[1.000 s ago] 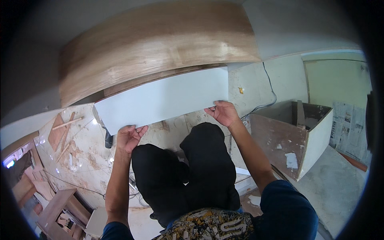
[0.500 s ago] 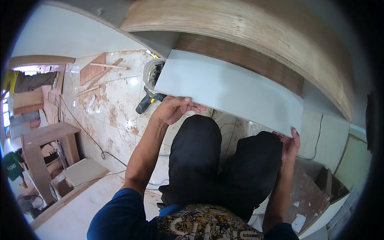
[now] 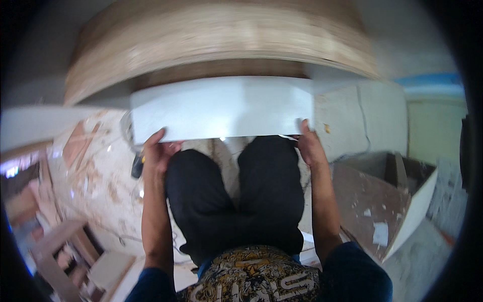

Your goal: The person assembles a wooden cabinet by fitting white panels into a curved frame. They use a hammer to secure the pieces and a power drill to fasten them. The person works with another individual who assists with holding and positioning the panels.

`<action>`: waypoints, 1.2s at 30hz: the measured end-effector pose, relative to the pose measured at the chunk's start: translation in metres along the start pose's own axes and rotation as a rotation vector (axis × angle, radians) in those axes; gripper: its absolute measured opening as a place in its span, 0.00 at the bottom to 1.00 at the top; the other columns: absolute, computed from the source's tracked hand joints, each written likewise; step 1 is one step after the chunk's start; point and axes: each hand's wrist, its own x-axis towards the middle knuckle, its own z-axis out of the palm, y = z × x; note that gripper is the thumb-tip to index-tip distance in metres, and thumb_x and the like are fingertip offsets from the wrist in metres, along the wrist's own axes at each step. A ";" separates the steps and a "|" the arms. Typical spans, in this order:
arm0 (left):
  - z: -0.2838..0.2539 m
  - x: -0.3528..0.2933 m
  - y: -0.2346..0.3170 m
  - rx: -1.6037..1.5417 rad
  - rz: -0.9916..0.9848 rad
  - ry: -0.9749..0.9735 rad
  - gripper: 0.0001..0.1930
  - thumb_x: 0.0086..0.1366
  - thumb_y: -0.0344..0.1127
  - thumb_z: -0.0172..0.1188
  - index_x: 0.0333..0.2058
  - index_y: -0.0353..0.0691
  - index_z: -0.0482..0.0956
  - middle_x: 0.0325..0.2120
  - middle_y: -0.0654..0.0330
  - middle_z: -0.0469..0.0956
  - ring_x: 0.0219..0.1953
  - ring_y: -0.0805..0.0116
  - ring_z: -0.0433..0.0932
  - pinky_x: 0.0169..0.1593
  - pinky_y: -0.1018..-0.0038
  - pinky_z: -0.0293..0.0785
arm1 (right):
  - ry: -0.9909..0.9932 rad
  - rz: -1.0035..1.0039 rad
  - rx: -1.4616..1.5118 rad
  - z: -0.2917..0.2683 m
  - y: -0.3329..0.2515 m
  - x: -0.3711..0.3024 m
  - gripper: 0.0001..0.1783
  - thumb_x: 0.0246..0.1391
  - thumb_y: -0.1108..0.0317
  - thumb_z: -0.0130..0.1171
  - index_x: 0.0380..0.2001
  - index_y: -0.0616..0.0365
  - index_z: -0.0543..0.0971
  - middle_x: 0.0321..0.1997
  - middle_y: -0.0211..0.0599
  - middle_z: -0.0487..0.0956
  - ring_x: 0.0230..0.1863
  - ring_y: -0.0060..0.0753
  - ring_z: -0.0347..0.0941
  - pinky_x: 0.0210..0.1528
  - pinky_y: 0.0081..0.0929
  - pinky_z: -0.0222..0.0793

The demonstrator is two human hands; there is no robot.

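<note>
Both hands hold one flat white rectangular board [image 3: 221, 108], laminate-faced by the look, smooth w/ a dull sheen. The board lies approx. level in front of the person, above the knees, its long axis running left to right.

Left hand [image 3: 157, 151]: grip closed on the near left corner, fingers curled under the edge, thumb side up. Right hand [image 3: 308, 146]: grip closed on the near right end, fingers wrapped round the edge. Judgement: one hand at each end spreads the load and stops a long, thin panel from sagging or twisting; holding the near edge keeps the far edge free to meet the surface ahead.

The far edge of the board sits under or against a thick pale-brown wooden slab [image 3: 221, 45], plywood-type, w/ visible grain streaks; motion blur prevents telling whether the two touch. It reads as a bench top or a stacked sheet.

Below: the person's legs in black trousers [image 3: 236, 196], matte cloth. Floor [image 3: 95, 171] to the left is rough, pale, littered w/ wood offcuts and dust. To the right stands an open brown box-shaped cabinet carcass [image 3: 387, 201], white-edged, its panels spotted w/ white patches. Lower left: a small wooden frame or stool [image 3: 60, 246], blurred.
</note>
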 end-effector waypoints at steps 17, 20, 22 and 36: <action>0.016 -0.002 0.013 0.247 0.081 -0.019 0.26 0.63 0.48 0.67 0.52 0.35 0.74 0.44 0.56 0.80 0.46 0.62 0.79 0.52 0.63 0.74 | 0.219 -1.041 -0.540 0.052 -0.181 -0.005 0.17 0.49 0.73 0.62 0.44 0.66 0.80 0.42 0.41 0.83 0.45 0.33 0.78 0.51 0.29 0.70; -0.002 -0.041 0.009 1.062 0.091 0.073 0.28 0.63 0.53 0.66 0.46 0.30 0.80 0.43 0.54 0.82 0.43 0.63 0.78 0.49 0.68 0.72 | 0.333 -1.073 -0.623 0.055 -0.179 -0.008 0.16 0.50 0.72 0.62 0.43 0.66 0.80 0.42 0.41 0.84 0.45 0.33 0.78 0.50 0.29 0.70; 0.037 -0.083 0.004 1.299 0.289 0.245 0.22 0.58 0.45 0.71 0.45 0.34 0.81 0.41 0.51 0.82 0.44 0.63 0.77 0.53 0.66 0.69 | 0.318 -1.052 -0.606 0.053 -0.175 -0.008 0.15 0.51 0.72 0.63 0.43 0.66 0.80 0.42 0.41 0.84 0.45 0.33 0.78 0.50 0.30 0.70; 0.183 0.018 -0.036 2.345 0.871 -0.187 0.50 0.52 0.50 0.72 0.71 0.66 0.53 0.73 0.51 0.48 0.72 0.36 0.47 0.67 0.34 0.49 | 0.194 -0.889 -0.588 0.047 -0.181 -0.010 0.15 0.50 0.75 0.62 0.43 0.65 0.80 0.41 0.35 0.82 0.44 0.28 0.76 0.51 0.28 0.69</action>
